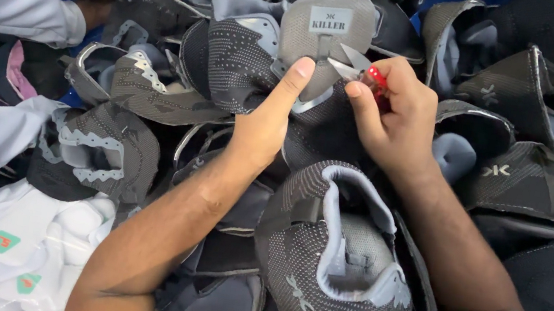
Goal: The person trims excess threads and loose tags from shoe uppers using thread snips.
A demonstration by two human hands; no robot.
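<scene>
Firmly, the left hand (263, 129) pins a grey shoe tongue (325, 33); beside it, the right hand (392, 117) grips red-handled snips (363, 70).

A single head-worn view looks steeply down from above and just behind the person's forearms, close in. The frame is filled edge to edge by a heap of grey shoe uppers (335, 256), with both hands near the upper middle.
</scene>
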